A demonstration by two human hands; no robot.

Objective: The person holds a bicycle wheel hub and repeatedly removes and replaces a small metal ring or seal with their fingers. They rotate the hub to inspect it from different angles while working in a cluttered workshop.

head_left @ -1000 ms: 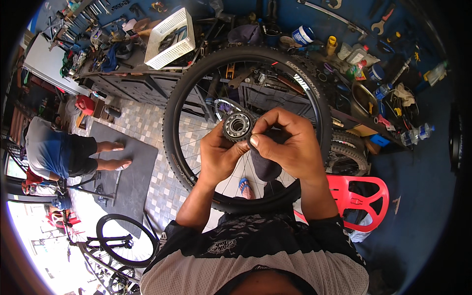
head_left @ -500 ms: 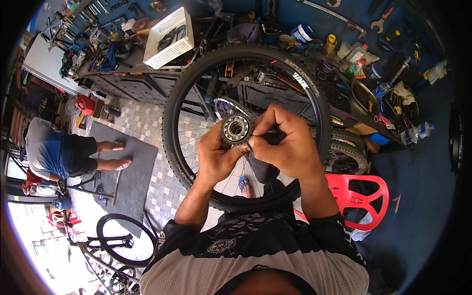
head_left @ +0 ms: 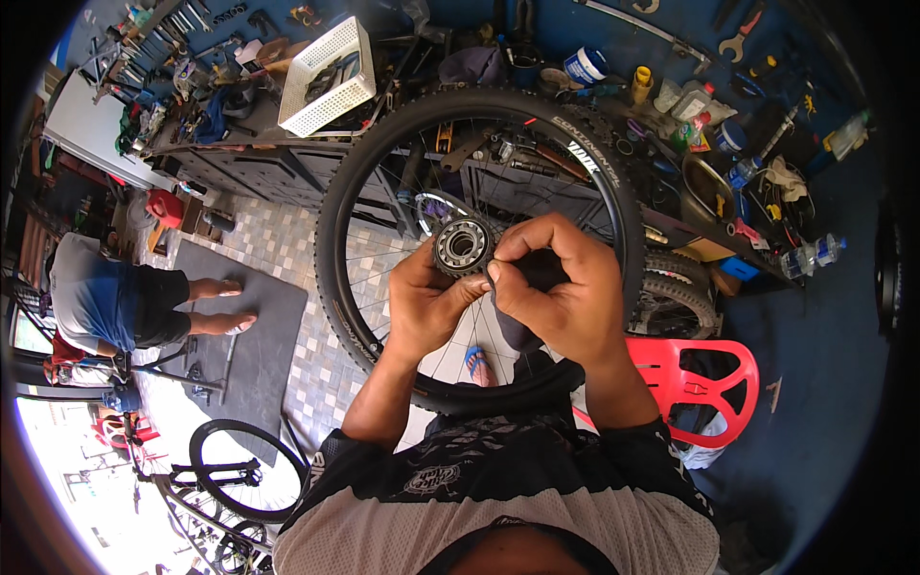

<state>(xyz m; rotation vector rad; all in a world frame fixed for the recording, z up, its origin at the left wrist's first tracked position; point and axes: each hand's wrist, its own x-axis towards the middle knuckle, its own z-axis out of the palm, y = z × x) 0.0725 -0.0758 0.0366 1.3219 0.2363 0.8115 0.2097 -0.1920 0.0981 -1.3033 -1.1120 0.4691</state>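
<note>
A round metal hub part (head_left: 462,247) with a ring bearing in its middle faces up in front of the bicycle wheel (head_left: 332,230). My left hand (head_left: 422,302) is wrapped round its lower left side, with the thumb stretched along the near edge. My right hand (head_left: 561,287) is closed in a pinch at the part's right rim, close to the left thumb. What lies between its fingertips is too small to make out. Dark cloth (head_left: 517,329) shows below the right hand; I cannot tell whether it is a rag or clothing.
A cluttered workbench (head_left: 268,144) runs behind the wheel, bearing a white basket (head_left: 329,81), tubs and bottles. A red plastic chair (head_left: 652,359) stands at the right. At the left, another person (head_left: 105,292) bends over a bicycle; a further bicycle wheel (head_left: 196,470) is nearer.
My right hand has shifted slightly down, and its fingers have moved a little at the hub part's rim. My left hand keeps its hold, almost unmoved.
</note>
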